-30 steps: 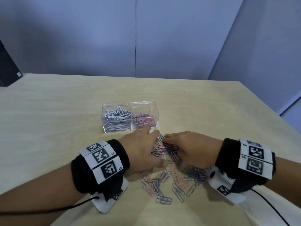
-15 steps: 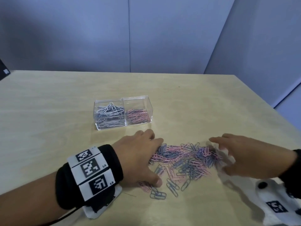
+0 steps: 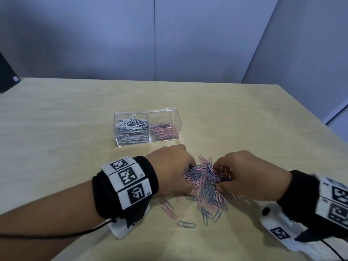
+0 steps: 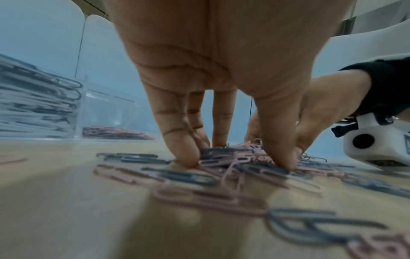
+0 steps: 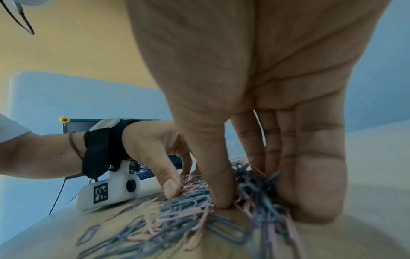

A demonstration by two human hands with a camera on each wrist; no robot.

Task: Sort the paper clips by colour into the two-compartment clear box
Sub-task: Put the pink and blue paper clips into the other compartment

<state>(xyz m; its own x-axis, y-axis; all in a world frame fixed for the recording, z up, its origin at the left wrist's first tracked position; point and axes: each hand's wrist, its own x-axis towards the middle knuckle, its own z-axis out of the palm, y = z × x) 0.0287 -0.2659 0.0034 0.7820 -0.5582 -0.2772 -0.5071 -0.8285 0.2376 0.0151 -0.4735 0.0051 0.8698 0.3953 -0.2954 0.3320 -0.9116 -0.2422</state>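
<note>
I had both hands down on the heap of paper clips (image 3: 204,180), which lay on the table (image 3: 56,129) just on my side of the clear box (image 3: 147,127). My left hand (image 3: 172,167) pressed its fingertips (image 4: 188,157) into the left edge of the heap and my right hand (image 3: 248,173) met it from the other side, fingers (image 5: 224,196) bent down among the clips, so that the heap sat bunched between them; I could not tell whether either hand had actually pinched a clip or only raked at them. The clips were light, thin, springy wire with a smooth coating, and I judged they would slide on the wood and hook into one another, so a single clip was best taken by its rounded end between thumb and forefinger and shaken free of the rest. Pink and grey-blue lay thoroughly mixed in the heap. A few stray clips (image 3: 186,224) lay further from the box than the heap, toward me. In the box, the left compartment held pale and grey-blue clips (image 3: 131,125) piled near its rim, the right held pink clips (image 3: 163,130) lower down. Nothing stood between heap and box, though my own left hand lay closest to its front wall, and the full left side looked ready to spill.
</note>
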